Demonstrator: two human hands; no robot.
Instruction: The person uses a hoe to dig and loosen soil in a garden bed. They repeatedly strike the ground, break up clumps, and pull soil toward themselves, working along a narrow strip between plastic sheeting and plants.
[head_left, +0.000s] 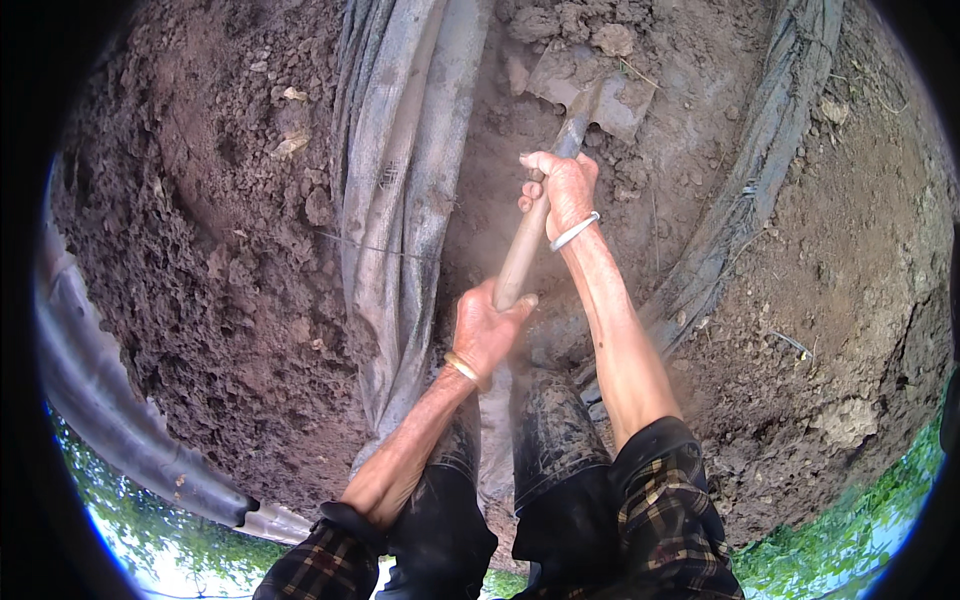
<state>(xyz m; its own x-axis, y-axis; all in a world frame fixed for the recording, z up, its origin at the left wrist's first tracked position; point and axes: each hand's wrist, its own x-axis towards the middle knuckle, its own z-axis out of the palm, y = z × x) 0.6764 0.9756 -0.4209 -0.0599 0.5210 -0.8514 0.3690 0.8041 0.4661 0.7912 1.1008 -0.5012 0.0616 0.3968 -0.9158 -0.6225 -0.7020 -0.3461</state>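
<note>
A shovel with a pale wooden handle slants up and to the right in front of me. My left hand grips the handle near its lower end in view. Farther up, close to the metal socket, my right hand is wrapped around it. The broad, dirt-caked shovel blade rests against loose brown soil at the top, with clods at its far edge. Soil hides part of the blade. Each wrist wears a bangle.
Folded grey woven sheeting runs along the left of the trench floor. Twisted dirty fabric lines the right. Crumbly soil banks rise on both sides. Plastic film curves at far left. My muddy boots stand below the handle.
</note>
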